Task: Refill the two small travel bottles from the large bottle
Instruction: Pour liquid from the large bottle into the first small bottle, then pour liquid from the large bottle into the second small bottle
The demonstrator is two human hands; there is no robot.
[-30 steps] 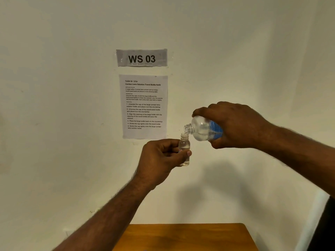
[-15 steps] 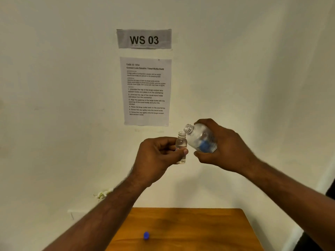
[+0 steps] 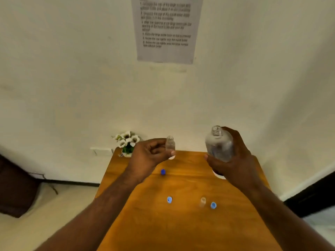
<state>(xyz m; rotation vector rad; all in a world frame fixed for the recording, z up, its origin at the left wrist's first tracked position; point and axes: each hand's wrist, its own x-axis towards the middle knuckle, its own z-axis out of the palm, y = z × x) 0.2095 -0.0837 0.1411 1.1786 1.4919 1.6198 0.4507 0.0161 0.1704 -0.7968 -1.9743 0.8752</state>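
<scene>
My left hand (image 3: 148, 156) holds a small clear travel bottle (image 3: 170, 144) upright and uncapped above the far end of the wooden table (image 3: 181, 223). My right hand (image 3: 233, 160) grips the large clear bottle (image 3: 218, 144), now nearly upright with its open neck up, well to the right of the small one. A second small travel bottle (image 3: 202, 201) stands uncapped on the table nearer to me. A dark blue cap (image 3: 163, 172) and two light blue caps (image 3: 169, 199) (image 3: 213, 205) lie loose on the tabletop.
A small pot of white flowers (image 3: 127, 142) stands at the table's far left corner against the wall. A printed instruction sheet (image 3: 166, 28) hangs on the wall above. A dark object (image 3: 16, 187) sits on the floor at left. A white round thing (image 3: 219, 175) shows under my right hand.
The view has tilted down to the table. My right hand has righted the large bottle and drawn it away to the right of the small bottle; both hands have lowered.
</scene>
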